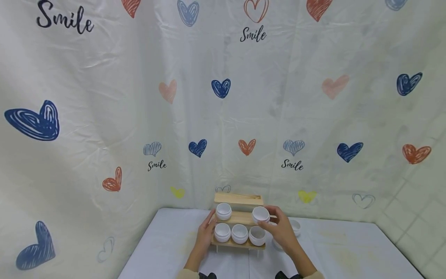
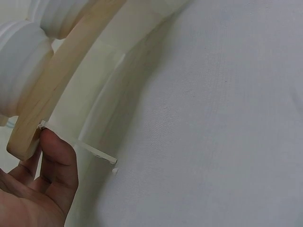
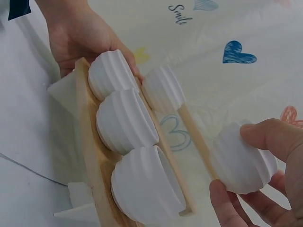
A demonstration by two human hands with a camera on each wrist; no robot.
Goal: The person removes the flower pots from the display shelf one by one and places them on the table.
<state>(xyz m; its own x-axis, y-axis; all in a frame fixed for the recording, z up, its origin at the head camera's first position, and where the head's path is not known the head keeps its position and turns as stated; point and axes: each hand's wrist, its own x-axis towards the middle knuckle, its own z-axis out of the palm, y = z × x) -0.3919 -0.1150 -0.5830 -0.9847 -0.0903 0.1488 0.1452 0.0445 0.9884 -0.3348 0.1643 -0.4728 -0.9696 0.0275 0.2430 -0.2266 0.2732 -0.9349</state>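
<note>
A tiered wooden rack [image 1: 240, 217] stands on the table. Three white ribbed cups [image 1: 239, 233] sit in a row on its lower shelf. Another white cup [image 1: 223, 211] is at the left of the shelf above. My right hand [image 1: 281, 229] grips a white cup [image 3: 239, 161] at the right end of that upper shelf, thumb on one side and fingers on the other. Whether its base touches the wood I cannot tell. My left hand [image 1: 204, 232] holds the rack's left end; in the left wrist view its thumb [image 2: 57, 153] presses the plank's edge beside a thin clear leg.
More white cups [image 1: 295, 227] stand on the table to the right, partly hidden by my right hand and forearm. A white cloth [image 1: 334, 248] covers the table. Behind it hangs a pale curtain [image 1: 258, 116] printed with hearts. The rack's top wooden board [image 1: 238, 199] is at the back.
</note>
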